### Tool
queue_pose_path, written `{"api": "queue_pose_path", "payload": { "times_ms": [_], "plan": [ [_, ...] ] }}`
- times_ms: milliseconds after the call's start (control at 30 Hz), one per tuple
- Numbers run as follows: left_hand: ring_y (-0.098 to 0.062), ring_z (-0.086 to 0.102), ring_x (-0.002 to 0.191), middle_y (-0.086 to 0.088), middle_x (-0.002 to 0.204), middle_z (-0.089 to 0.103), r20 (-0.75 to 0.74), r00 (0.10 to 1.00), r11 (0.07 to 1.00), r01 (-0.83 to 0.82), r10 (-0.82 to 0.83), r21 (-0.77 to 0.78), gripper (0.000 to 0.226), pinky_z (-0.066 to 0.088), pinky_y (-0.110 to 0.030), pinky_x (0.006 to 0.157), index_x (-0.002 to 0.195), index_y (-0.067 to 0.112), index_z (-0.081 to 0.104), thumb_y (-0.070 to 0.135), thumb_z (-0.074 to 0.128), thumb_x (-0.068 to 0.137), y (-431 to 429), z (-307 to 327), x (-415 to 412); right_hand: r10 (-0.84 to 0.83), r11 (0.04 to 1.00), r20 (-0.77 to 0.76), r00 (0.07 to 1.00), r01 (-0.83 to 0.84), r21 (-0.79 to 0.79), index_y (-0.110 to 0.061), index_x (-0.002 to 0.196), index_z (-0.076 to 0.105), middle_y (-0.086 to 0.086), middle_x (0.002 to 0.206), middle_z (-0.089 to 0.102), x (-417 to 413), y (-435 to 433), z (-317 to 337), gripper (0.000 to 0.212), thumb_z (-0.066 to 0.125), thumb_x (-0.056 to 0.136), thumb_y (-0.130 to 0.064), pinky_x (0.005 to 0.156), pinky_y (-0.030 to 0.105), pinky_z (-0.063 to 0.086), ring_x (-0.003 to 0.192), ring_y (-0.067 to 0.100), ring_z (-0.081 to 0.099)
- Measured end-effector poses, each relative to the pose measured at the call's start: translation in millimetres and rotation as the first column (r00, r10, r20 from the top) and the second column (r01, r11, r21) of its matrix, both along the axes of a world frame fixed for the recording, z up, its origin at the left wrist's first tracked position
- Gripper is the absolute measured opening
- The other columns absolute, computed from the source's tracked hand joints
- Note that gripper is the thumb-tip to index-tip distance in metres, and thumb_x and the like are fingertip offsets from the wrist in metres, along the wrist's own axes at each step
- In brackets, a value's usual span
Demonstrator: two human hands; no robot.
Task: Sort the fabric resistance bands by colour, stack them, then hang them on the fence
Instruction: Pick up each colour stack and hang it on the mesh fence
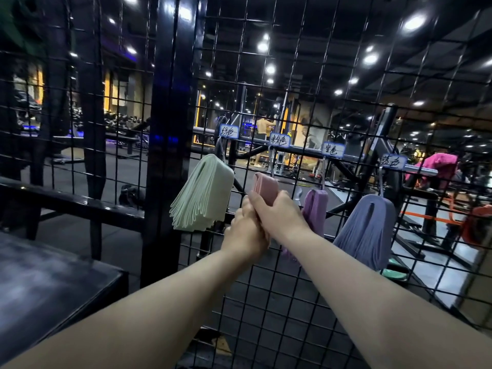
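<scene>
A stack of pink bands (265, 187) hangs from a hook on the black wire fence (266, 302), under a paper label. My right hand (277, 213) grips its lower part, and my left hand (246, 233) holds the same stack just below and to the left. Left of them a thick stack of light green bands (203, 195) hangs on its own hook. To the right hang a purple stack (316, 209) and a grey-blue stack (370, 230). The lower end of the pink stack is hidden by my hands.
A thick black post (170, 129) stands left of the green stack. A dark bench top (48, 283) lies at lower left. Behind the fence are gym machines and a person in pink (442, 166). White paper labels (228, 131) are fixed above each hook.
</scene>
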State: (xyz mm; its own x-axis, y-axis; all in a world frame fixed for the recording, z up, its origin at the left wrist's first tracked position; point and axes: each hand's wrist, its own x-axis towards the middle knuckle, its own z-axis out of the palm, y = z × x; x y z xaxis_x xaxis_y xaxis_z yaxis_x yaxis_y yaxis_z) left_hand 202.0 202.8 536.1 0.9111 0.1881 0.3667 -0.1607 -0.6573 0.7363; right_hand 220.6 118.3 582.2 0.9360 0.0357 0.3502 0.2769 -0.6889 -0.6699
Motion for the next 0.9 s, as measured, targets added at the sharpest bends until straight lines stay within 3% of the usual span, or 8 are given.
{"api": "queue_pose_path", "payload": {
  "times_ms": [100, 233, 333, 500, 700, 800, 867, 900],
  "plan": [
    [-0.035, 0.047, 0.125, -0.015, 0.144, 0.041, -0.009, 0.999, 0.996, -0.033, 0.034, 0.084, 0.090, 0.042, -0.048, 0.102, 0.154, 0.013, 0.011, 0.037, 0.065, 0.086, 1.9, -1.3, 4.3, -0.032, 0.999, 0.033, 0.999, 0.033, -0.039, -0.010, 0.120, 0.046, 0.007, 0.109, 0.064, -0.1, 2.5, 3.4, 0.066, 0.055, 0.087, -0.067, 0.077, 0.035, 0.054, 0.094, 0.027, 0.064],
    [-0.031, 0.033, 0.141, -0.013, 0.162, 0.015, -0.011, 1.000, 0.997, 0.010, -0.009, 0.078, 0.096, 0.033, -0.044, 0.111, 0.157, 0.014, -0.009, 0.038, 0.058, 0.093, 6.3, -6.1, 9.4, -0.032, 0.996, 0.071, 0.997, 0.038, -0.085, -0.006, 0.124, 0.042, 0.012, 0.116, 0.063, -1.4, 5.9, 8.9, 0.051, 0.051, 0.097, -0.048, 0.076, 0.030, 0.044, 0.095, 0.028, 0.061],
    [-0.035, 0.042, 0.133, -0.014, 0.158, 0.025, 0.024, 1.000, 0.999, -0.010, 0.009, 0.030, 0.091, 0.037, -0.045, 0.107, 0.153, 0.020, -0.021, 0.044, 0.047, 0.098, 9.1, -9.0, 8.9, -0.014, 0.994, 0.067, 0.998, 0.021, -0.105, -0.002, 0.125, 0.042, 0.016, 0.120, 0.062, -1.7, 5.5, 10.0, 0.048, 0.047, 0.100, -0.042, 0.076, 0.030, 0.041, 0.105, 0.032, 0.061],
    [-0.037, 0.052, 0.121, -0.011, 0.149, 0.038, 0.102, 0.995, 1.000, -0.006, 0.004, 0.015, 0.089, 0.042, -0.048, 0.101, 0.147, 0.042, -0.028, 0.051, 0.044, 0.096, 9.3, -13.7, 8.3, -0.021, 0.998, 0.068, 0.997, 0.026, -0.065, -0.005, 0.133, 0.035, 0.012, 0.115, 0.063, -4.5, 7.6, 7.1, 0.068, 0.045, 0.094, -0.060, 0.082, 0.038, 0.053, 0.098, 0.029, 0.064],
    [-0.036, 0.043, 0.132, -0.016, 0.155, 0.029, 0.011, 1.000, 0.999, 0.028, -0.028, -0.027, 0.096, 0.036, -0.052, 0.107, 0.147, 0.036, -0.031, 0.052, 0.048, 0.095, 7.3, -11.1, 16.0, -0.022, 0.998, 0.049, 0.999, 0.025, -0.054, -0.003, 0.131, 0.036, 0.015, 0.120, 0.062, -0.7, 12.2, 9.4, 0.063, 0.046, 0.096, -0.054, 0.089, 0.042, 0.052, 0.104, 0.032, 0.063],
    [-0.033, 0.034, 0.139, -0.013, 0.161, 0.017, 0.001, 0.998, 0.996, 0.064, -0.064, -0.068, 0.098, 0.034, -0.052, 0.110, 0.152, 0.028, -0.024, 0.053, 0.051, 0.093, 7.9, -11.7, 19.1, 0.002, 1.000, 0.015, 1.000, -0.001, -0.021, -0.005, 0.131, 0.034, 0.012, 0.118, 0.061, -1.3, 13.8, 5.7, 0.061, 0.050, 0.096, -0.052, 0.091, 0.042, 0.051, 0.103, 0.030, 0.062],
    [-0.032, 0.032, 0.141, -0.012, 0.161, 0.017, 0.056, 0.993, 0.989, 0.106, -0.101, -0.099, 0.093, 0.037, -0.052, 0.110, 0.157, 0.022, -0.002, 0.046, 0.059, 0.091, 8.3, -17.1, 18.6, 0.009, 1.000, -0.021, 1.000, -0.009, -0.022, -0.008, 0.132, 0.033, 0.009, 0.115, 0.060, -1.9, 13.6, -1.2, 0.059, 0.051, 0.095, -0.051, 0.086, 0.036, 0.049, 0.101, 0.028, 0.061],
    [-0.031, 0.038, 0.138, -0.014, 0.157, 0.027, 0.101, 0.988, 0.985, 0.128, -0.117, -0.112, 0.084, 0.041, -0.050, 0.108, 0.155, 0.017, 0.014, 0.039, 0.062, 0.089, 9.3, -21.7, 19.5, 0.012, 1.000, -0.031, 0.999, -0.013, -0.021, -0.010, 0.132, 0.034, 0.009, 0.117, 0.060, -2.1, 13.2, -4.8, 0.056, 0.050, 0.096, -0.050, 0.085, 0.034, 0.048, 0.102, 0.028, 0.061]
  ]
}}
